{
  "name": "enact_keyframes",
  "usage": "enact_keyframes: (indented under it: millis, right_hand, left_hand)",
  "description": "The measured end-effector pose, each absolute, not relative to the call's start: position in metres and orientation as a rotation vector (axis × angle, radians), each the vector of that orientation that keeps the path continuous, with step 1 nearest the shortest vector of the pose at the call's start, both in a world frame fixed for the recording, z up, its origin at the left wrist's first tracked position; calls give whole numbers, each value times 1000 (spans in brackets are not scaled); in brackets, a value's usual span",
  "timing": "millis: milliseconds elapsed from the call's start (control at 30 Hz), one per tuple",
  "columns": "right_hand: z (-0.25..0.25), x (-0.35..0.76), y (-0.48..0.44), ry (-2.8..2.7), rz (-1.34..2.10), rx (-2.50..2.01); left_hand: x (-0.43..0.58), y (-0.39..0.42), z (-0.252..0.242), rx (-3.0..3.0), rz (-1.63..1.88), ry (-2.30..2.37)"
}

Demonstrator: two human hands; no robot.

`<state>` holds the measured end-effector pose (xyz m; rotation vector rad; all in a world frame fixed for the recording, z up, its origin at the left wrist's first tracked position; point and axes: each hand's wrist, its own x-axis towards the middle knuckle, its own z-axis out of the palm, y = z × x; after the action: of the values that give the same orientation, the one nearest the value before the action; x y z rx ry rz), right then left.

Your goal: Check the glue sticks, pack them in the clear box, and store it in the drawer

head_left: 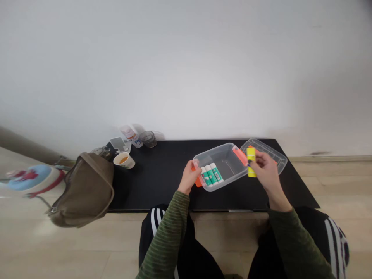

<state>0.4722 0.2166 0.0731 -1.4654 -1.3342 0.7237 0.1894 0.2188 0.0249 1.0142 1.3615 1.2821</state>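
Note:
A clear plastic box (229, 162) with orange latches is on the black table, tilted a little toward the left. Several green and white glue sticks (211, 175) lie side by side at its left end. My left hand (189, 177) grips the box's left edge by the orange latch, thumb over the rim. In my right hand (263, 166), thumb and fingers pinch a yellow stick (251, 162), held upright just past the box's right end. Behind that hand lies a clear lid (279, 157), partly hidden by the hand.
On the left of the black table (162, 178) are a paper cup (124, 159) of brownish drink, a dark glass (148, 138), a bottle (132, 135) and a phone-like object (117, 144). A brown bag (84, 190) covers the left end. A wall runs behind.

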Motion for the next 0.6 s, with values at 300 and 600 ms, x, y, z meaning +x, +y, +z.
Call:
enact_keyframes:
  millis: [300, 600]
  right_hand:
    - [71, 440, 243, -2412, 522, -2070]
    - [47, 437, 255, -2522, 644, -2249]
  left_hand:
    - [211, 216, 30, 1188, 1134, 1295]
    - [216, 212, 32, 1139, 1152, 1259]
